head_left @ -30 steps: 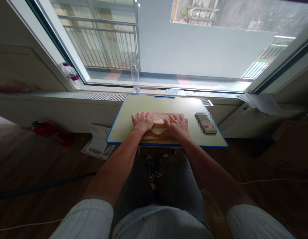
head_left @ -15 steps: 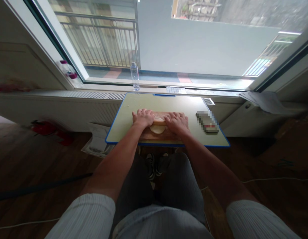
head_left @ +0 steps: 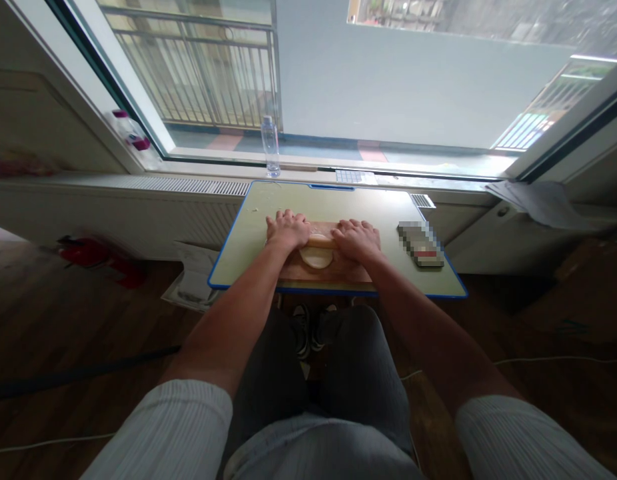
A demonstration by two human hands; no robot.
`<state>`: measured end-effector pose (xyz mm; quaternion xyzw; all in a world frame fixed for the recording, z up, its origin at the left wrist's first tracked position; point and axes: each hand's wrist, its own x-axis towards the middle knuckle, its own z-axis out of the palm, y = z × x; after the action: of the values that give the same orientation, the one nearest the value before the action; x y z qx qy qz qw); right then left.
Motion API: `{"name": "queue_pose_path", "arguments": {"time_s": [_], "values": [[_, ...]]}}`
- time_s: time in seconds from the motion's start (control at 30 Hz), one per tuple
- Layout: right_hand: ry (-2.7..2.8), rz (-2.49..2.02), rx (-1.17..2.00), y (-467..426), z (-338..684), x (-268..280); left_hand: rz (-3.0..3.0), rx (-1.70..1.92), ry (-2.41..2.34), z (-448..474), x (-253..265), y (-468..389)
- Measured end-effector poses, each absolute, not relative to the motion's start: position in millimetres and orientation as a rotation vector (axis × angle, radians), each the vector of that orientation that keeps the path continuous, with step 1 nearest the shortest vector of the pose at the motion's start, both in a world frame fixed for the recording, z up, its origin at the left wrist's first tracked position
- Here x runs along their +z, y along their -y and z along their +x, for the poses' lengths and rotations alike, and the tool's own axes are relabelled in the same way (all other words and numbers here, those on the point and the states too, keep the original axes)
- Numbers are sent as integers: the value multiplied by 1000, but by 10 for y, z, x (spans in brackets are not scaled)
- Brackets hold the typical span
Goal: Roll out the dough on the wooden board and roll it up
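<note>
A wooden rolling pin (head_left: 322,242) lies crosswise over a flat round of pale dough (head_left: 316,259). My left hand (head_left: 288,230) is closed over the pin's left end, and my right hand (head_left: 357,239) covers its right end the same way. Both palms face down, with the fingertips on the far side. Most of the dough shows on my side of the pin, and a thin strip shows beyond it. Under the dough is a brown wooden board (head_left: 351,272), partly hidden by my hands and forearms.
The board rests on a small yellow-green table (head_left: 238,247) with a blue edge. A pixelated box-like item (head_left: 421,245) lies at its right. A clear bottle (head_left: 270,148) stands on the windowsill behind. Down on the left floor is a red fire extinguisher (head_left: 101,260).
Both hands have pushed the rolling pin slightly away from me, and a little more of the near dough shows. The whole view has shifted slightly.
</note>
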<state>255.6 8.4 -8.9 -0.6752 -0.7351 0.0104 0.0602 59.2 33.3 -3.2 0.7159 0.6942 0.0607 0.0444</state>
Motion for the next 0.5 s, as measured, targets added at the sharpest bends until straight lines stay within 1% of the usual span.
{"name": "queue_pose_path", "arguments": {"time_s": [0.5], "values": [[2135,-2085,185,-296,2585,-71,2143,253,-2133,601,-31,-484]]}}
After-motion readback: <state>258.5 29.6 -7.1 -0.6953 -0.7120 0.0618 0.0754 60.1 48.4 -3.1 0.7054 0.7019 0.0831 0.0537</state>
